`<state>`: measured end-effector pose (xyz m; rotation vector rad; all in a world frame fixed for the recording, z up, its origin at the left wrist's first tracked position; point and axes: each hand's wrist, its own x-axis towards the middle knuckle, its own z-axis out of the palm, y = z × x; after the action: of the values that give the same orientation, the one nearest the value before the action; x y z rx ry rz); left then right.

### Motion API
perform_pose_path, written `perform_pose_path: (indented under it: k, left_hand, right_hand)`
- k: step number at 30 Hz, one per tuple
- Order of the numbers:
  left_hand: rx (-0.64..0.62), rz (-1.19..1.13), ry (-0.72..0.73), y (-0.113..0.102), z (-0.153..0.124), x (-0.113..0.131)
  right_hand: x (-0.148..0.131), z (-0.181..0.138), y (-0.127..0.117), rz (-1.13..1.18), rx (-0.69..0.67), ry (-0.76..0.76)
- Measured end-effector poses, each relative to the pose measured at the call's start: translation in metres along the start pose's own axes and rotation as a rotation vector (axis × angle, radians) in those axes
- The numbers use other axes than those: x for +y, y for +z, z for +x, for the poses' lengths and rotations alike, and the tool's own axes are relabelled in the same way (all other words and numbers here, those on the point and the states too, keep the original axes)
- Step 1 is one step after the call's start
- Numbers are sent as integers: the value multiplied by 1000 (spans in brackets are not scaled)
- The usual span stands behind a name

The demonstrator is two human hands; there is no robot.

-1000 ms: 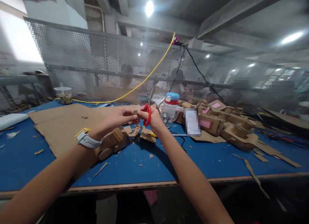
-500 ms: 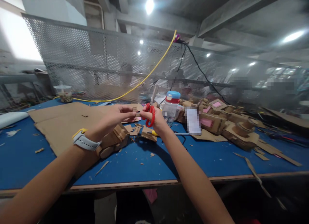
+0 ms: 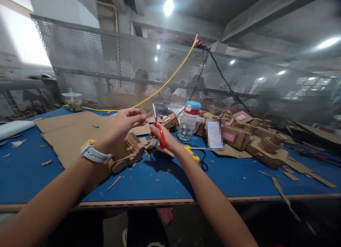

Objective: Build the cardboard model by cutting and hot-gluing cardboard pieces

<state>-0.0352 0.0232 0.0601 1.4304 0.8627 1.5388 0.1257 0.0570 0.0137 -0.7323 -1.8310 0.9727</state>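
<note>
My left hand [image 3: 123,123], with a pale-strapped watch [image 3: 96,153] at the wrist, pinches a small cardboard piece [image 3: 144,113] in its fingertips. Just to its right, my right hand [image 3: 167,136] grips red-handled scissors [image 3: 162,137], their blades pointing up and away. The blades look slightly parted and stand clear of the cardboard piece. Below my left hand sits a cardboard model with a round wheel [image 3: 119,166], partly hidden by my forearm. Small cardboard scraps [image 3: 151,144] lie beneath both hands.
A clear bottle with a blue lid [image 3: 188,124] stands behind a yellow glue gun [image 3: 194,155]. Large cardboard sheets [image 3: 66,133] cover the left of the blue table [image 3: 165,185]. Cardboard models [image 3: 269,147] crowd the right. A perforated metal screen [image 3: 106,62] rises behind.
The scissors have moved left and lower, turning so the blades tilt left. My left hand has risen slightly with the cardboard piece. More of the glue gun now shows.
</note>
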Motion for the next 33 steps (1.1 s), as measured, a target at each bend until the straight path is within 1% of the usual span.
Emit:
perform_pose_path:
  k: [3,6,9,12,16,18,21,23,29,33]
  left_hand:
    - [-27,11,-7,-1,0,-1]
    - [-53,28,-11,-2,0,-2]
    - [-38,31,9,-3,1,-3]
    - [-20,31,25,-4,2,-4]
    - [1,15,35,-5,2,-5]
    - [-11,8,25,-5,2,-5]
    - [-44,16,15,-5,2,-6]
    - [-61,28,17,-6,2,-6]
    - [-67,34,14,-7,2,-7]
    - [-69,30,3,-7,2,-6]
  right_hand:
    - [4,-2,3,-68,-34,-28]
    - [4,-2,2,-34,-66,-2]
    - [3,-2,1,-15,-71,19]
    - [3,-3,0,-55,-82,27]
    - [3,-3,-1,-144,-99,-7]
    - [3,-3,0,-138,-106,-12]
    - [2,-3,0,-122,-98,5]
    - [3,-3,0,-155,-87,-1]
    - [7,-3,0,-226,-60,-31]
    - [4,-5,1,-263,-49,-32]
